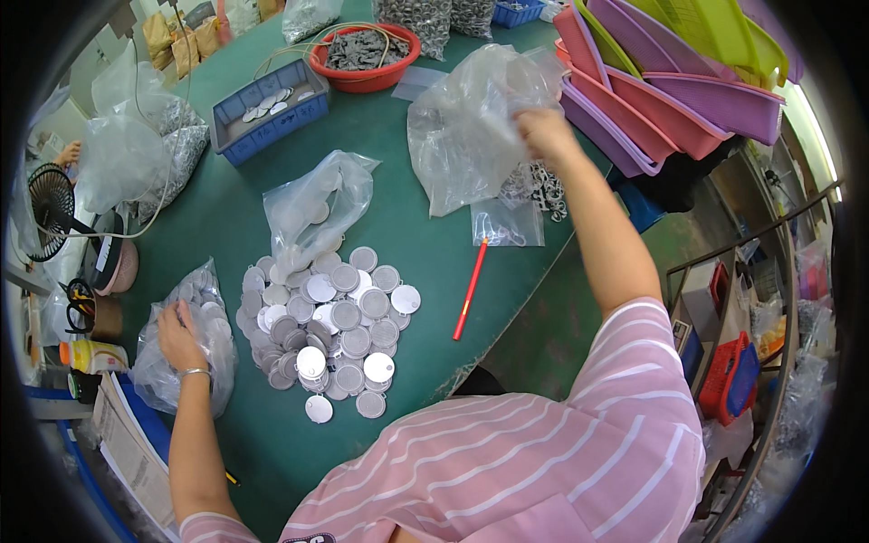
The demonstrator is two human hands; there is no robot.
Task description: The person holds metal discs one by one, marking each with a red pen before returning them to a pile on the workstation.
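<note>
At the left, my left hand [181, 339] has its fingers curled into a clear plastic bag [217, 362] that holds round grey discs. My right hand [546, 136] reaches to the far right and grips a large, crumpled clear plastic bag [453, 127]; its fingertips are partly lost against the film. Between my arms, a loose pile of round silver-grey metal discs [344, 317] is spread on the green table [407, 226]. Some discs show a smooth face, others a mesh-like one. Another clear bag [317, 213] lies over the pile's far edge with a few discs inside.
A red pen [470, 290] and a small clear bag [507, 223] lie near the right table edge, beside small metal parts [548, 192]. Farther back stand a blue bin [272, 113] of discs and a red basin [367, 77]. Stacked coloured trays [652, 100] crowd the right.
</note>
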